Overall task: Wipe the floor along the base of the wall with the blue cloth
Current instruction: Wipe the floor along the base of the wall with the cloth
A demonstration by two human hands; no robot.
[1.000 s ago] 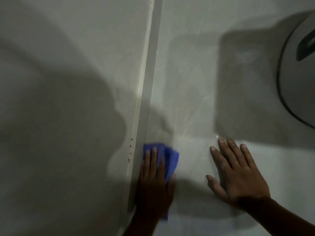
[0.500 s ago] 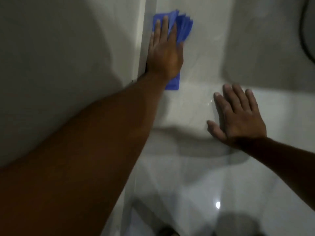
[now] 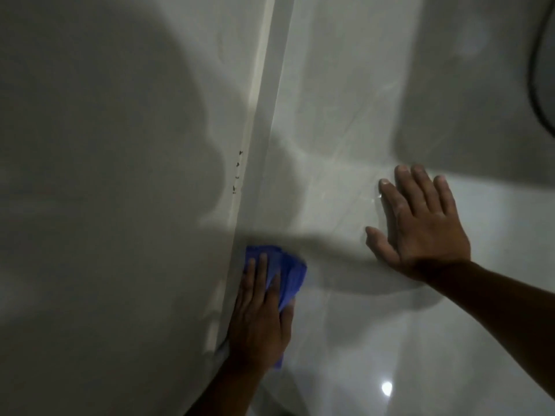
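Observation:
A folded blue cloth lies flat on the glossy white floor, right against the pale skirting strip at the foot of the grey wall. My left hand presses down on the cloth with fingers stretched over it, covering its near half. My right hand rests palm-down on the floor to the right, fingers spread, holding nothing.
A dark curved rim of some round object shows at the upper right edge. Small dark specks mark the wall just above the skirting. A bright light reflection shines on the floor near the bottom.
My left hand has pulled the cloth back toward me along the skirting after reaching far forward half a second ago. My right hand stays planted on the floor.

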